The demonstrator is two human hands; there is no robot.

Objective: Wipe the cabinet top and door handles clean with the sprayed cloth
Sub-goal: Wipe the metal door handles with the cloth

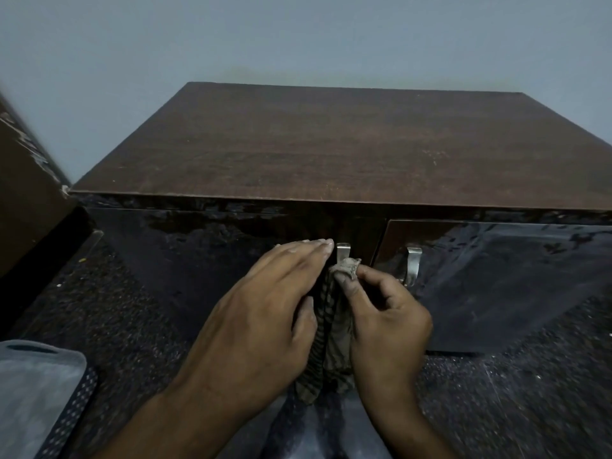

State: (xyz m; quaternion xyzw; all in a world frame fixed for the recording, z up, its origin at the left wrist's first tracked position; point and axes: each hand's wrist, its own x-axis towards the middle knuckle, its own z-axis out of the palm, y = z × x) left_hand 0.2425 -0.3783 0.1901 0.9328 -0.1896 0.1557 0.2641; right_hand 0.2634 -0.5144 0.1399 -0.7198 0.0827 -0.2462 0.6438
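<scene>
Handle stage, prob. mid-task. Right hand (384,323) pinched the cloth (334,332) onto the left handle (343,252); left hand (261,306) lay flat, fingers together, just left of it. Right handle (412,265), right of it, looked untouched; cabinet top (331,144) above, w/ faint specks.

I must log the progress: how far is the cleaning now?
In hand: the right hand rubs the cloth on the left handle, the left hand flat on that door. Left: the right handle. The cabinet top shows faint specks, so unclear.
</scene>
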